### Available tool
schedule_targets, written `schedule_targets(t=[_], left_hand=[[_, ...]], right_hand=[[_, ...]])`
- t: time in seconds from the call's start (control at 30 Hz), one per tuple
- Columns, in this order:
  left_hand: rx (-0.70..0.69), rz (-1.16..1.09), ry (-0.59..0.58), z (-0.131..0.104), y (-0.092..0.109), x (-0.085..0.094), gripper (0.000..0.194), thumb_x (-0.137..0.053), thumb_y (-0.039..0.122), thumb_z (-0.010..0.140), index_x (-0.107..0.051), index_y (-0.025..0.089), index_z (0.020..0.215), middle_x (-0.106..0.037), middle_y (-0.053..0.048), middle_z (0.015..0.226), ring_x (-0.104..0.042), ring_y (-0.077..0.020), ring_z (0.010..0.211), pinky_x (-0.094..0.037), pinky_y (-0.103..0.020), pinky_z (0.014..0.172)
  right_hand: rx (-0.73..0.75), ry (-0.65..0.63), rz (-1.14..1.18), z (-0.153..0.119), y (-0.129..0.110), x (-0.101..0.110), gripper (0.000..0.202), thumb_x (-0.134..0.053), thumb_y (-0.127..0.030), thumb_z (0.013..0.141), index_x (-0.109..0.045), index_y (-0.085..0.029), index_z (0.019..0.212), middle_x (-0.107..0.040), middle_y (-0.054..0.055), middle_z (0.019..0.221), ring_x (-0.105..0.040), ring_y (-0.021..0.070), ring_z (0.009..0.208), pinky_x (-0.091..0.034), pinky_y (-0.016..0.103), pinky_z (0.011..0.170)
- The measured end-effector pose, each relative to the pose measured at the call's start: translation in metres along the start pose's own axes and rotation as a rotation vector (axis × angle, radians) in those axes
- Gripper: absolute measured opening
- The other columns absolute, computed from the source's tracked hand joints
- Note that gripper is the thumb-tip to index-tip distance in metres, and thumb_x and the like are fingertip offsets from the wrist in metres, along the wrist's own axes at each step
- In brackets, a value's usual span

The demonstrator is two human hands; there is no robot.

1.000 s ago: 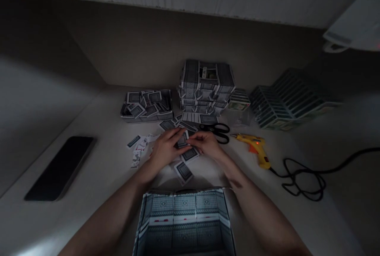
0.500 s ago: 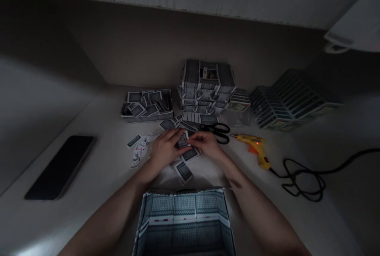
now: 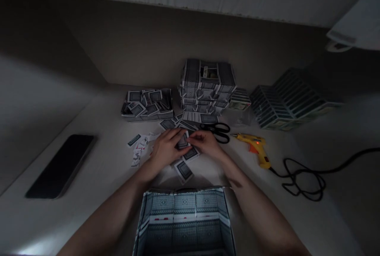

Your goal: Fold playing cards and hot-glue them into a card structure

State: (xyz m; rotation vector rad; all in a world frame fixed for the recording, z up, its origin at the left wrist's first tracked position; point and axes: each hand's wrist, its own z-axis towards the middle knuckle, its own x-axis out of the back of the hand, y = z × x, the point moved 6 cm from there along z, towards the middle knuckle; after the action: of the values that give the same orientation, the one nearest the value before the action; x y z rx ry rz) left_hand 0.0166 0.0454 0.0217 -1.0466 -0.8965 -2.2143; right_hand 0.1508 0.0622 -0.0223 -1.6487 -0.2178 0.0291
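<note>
- The playing card in work is between the two hands, near the middle of the white tabletop, its patterned back showing.
- The left hand holds it from the left, fingers along the upper part and thumb near the lower edge.
- The right hand pinches its right edge between thumb and fingertips.
- Almost nothing has changed over the last second: hands and card keep the same place and pose, and only the view has shifted a little. I read this as steady, fine handling, with the card neither let go nor joined to anything visible; any finger pressure or small fold cannot be made out.
- Just below the hands lie a second card and, nearer the person, a third card, both where they were.
- Black-handled scissors lie just beyond the right hand; to their right, the yellow glue gun shows a lit red light, so it is probably powered.
- Nearest the person stands a card-covered box, its inside showing.
- Farther back are a tray of loose cards and a card-built structure.
</note>
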Motion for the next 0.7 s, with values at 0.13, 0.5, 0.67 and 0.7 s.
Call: schedule_targets(t=[0.13,0.5,0.67,0.7], left_hand=[[-0.025,0.018,-0.033,0.0,0.002,-0.002,0.043,-0.057,0.04,0.074,-0.056,0.019,0.112,-0.062,-0.007,0.105,-0.057,-0.0211,0.095,-0.046,-0.034,0.084],[-0.034,-0.005,-0.068,0.001,0.005,-0.003,0.046,-0.057,0.044,0.074,-0.055,0.018,0.112,-0.061,-0.008,0.104,-0.056,-0.0222,0.095,-0.046,-0.036,0.084],[0.117,-0.207,-0.022,0.001,-0.008,-0.004,0.065,-0.063,0.047,0.068,-0.044,0.02,0.124,-0.055,-0.009,0.115,-0.051,-0.0221,0.106,-0.043,-0.035,0.09],[0.168,-0.256,-0.004,0.002,-0.013,-0.004,0.064,-0.062,0.047,0.069,-0.043,0.02,0.124,-0.055,-0.009,0.115,-0.052,-0.0213,0.104,-0.044,-0.034,0.087]], right_hand=[[0.026,-0.004,-0.049,-0.001,-0.002,-0.002,0.021,-0.066,-0.034,0.063,-0.062,-0.014,0.063,-0.057,-0.002,0.057,-0.047,0.0089,0.053,-0.035,0.021,0.052],[-0.066,0.0,-0.009,-0.005,-0.005,-0.004,0.024,-0.067,-0.037,0.06,-0.06,-0.014,0.059,-0.048,-0.006,0.043,-0.036,0.0055,0.037,-0.025,0.02,0.038],[-0.095,0.063,0.084,-0.006,-0.004,0.0,0.028,-0.067,-0.042,0.06,-0.061,-0.015,0.061,-0.046,-0.007,0.04,-0.03,0.0045,0.029,-0.019,0.021,0.032],[-0.093,0.077,0.095,-0.006,-0.005,0.001,0.029,-0.067,-0.043,0.059,-0.061,-0.015,0.062,-0.047,-0.007,0.041,-0.03,0.0043,0.028,-0.019,0.021,0.031]])
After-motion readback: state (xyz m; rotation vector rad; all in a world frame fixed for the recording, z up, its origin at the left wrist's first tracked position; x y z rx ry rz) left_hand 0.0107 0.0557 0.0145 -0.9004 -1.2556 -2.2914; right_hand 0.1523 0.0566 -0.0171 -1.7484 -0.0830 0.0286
